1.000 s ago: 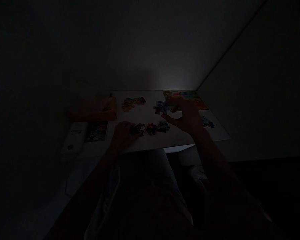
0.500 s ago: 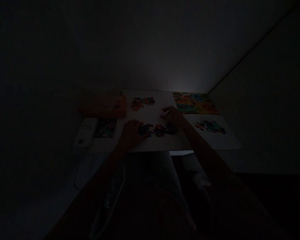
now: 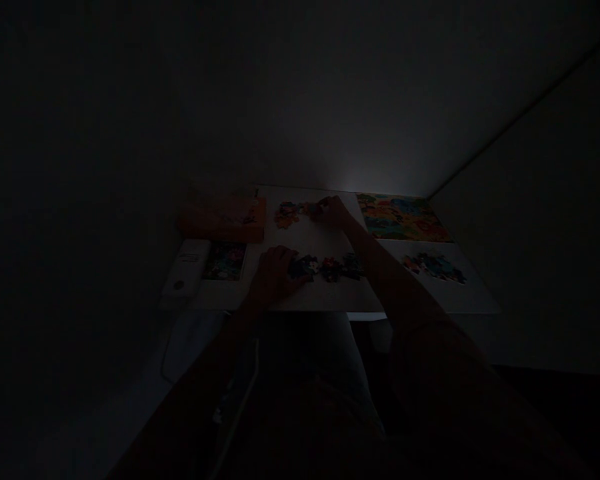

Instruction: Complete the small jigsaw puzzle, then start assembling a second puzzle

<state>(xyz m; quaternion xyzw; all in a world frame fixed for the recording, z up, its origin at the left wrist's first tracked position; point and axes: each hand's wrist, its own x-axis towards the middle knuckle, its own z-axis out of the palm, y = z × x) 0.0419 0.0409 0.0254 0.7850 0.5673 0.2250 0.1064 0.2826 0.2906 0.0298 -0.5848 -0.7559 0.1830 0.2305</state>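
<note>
The scene is very dark. My left hand [image 3: 274,275] lies on the white table with fingers and thumb spread, open around the left edge of a cluster of dark puzzle pieces [image 3: 305,267]. My right hand [image 3: 334,213] reaches to the far side, its bent fingertips at the right end of a group of orange puzzle pieces [image 3: 287,215]. Whether it pinches one of them is too dark to tell. Red and dark puzzle pieces [image 3: 331,269] lie right of the first cluster, and the right forearm passes over the table beside them.
An orange box [image 3: 225,223] stands at the back left. In front of it are a white case [image 3: 185,270] and a dark picture card [image 3: 224,261]. A colourful picture sheet [image 3: 403,217] lies at the back right, with more puzzle pieces [image 3: 435,265] nearer. A wall [image 3: 330,120] rises behind the table.
My right hand has moved forward and left from above the table's middle to the far puzzle pieces. My left hand stays by the dark pieces. The whole view has shifted slightly.
</note>
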